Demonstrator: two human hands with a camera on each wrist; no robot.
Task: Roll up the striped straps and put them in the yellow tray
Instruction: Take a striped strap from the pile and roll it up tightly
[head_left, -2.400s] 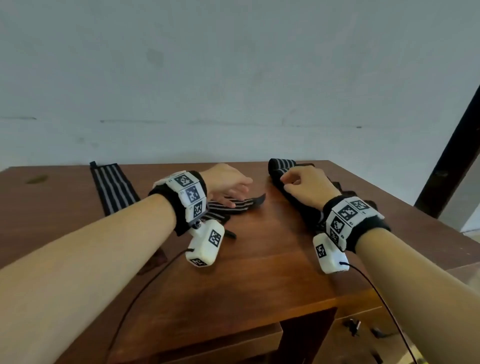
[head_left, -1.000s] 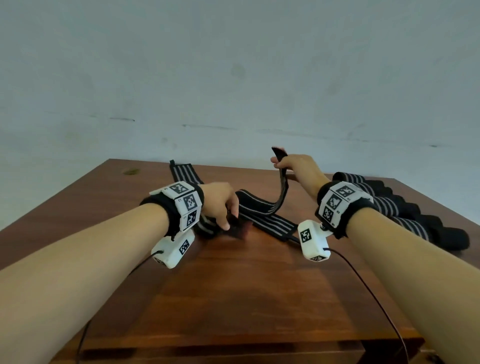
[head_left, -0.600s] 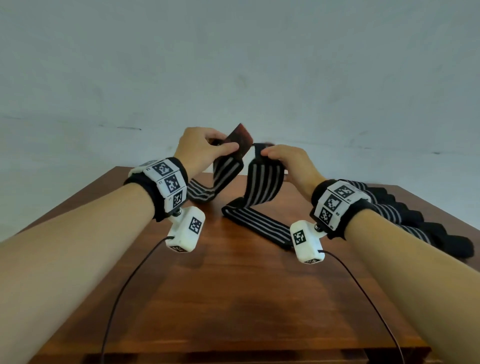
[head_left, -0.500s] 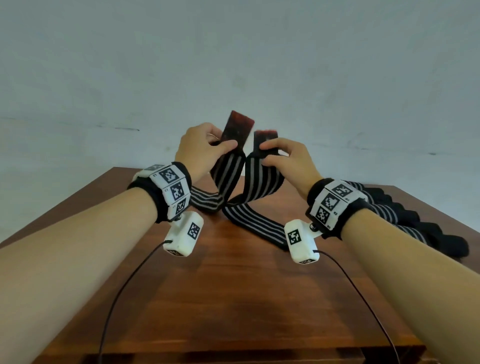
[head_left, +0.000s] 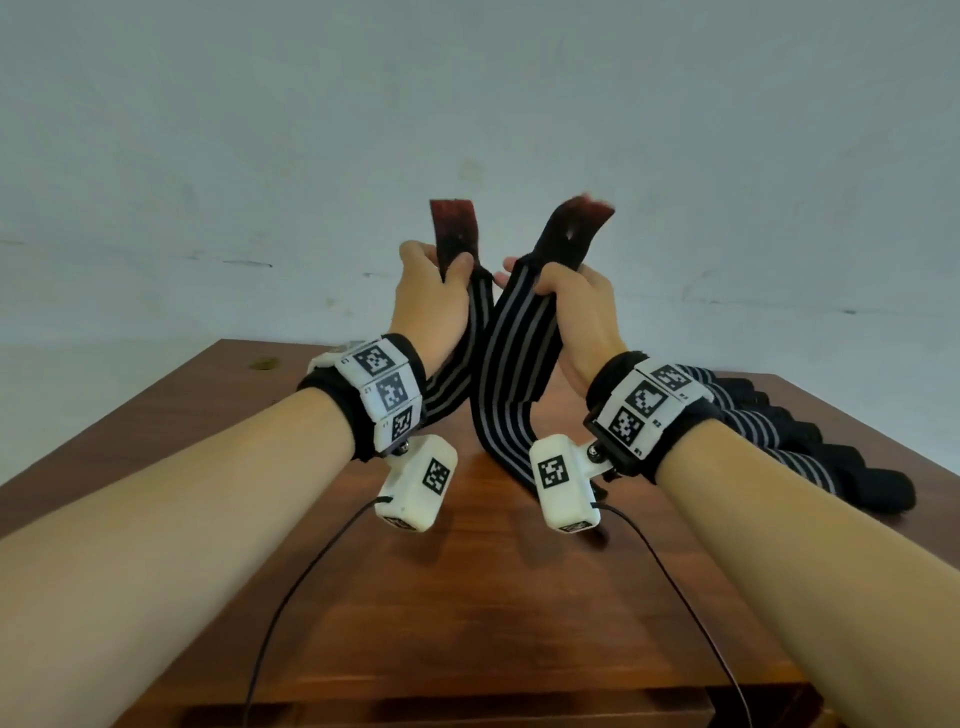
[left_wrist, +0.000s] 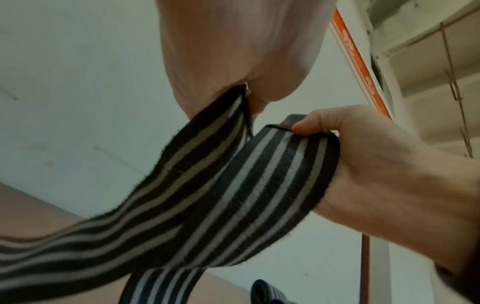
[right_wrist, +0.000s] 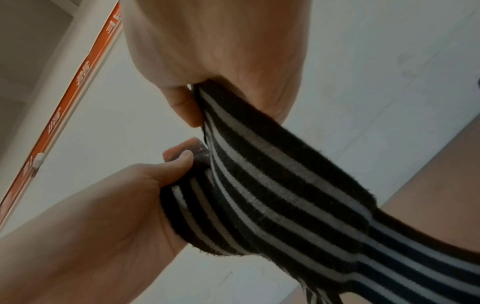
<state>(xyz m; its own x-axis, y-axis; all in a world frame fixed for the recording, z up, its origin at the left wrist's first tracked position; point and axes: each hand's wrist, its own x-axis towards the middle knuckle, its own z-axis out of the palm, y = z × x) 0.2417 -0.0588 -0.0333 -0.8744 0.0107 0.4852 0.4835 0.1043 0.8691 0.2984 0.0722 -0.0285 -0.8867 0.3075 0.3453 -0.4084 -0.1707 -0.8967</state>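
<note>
now lifted off the brown wooden table (head_left: 467, 597) | black-and-grey striped elastic strap (head_left: 511, 374) held up by both ends | left hand (head_left: 434, 306), right hand (head_left: 576, 312) each pinching an end, close together | rolling not begun; yellow tray unseen

Soft, even daylight throughout, a little dim; faint shadows under the white wrist cameras (head_left: 418, 483) on the glossy brown wooden table (head_left: 519, 597), with a mild sheen there. Strong wide-angle bending at the head view's edges. Both wrist views murky, grainy, soft; motion blur on the black-and-grey striped strap (left_wrist: 233, 195)
</note>
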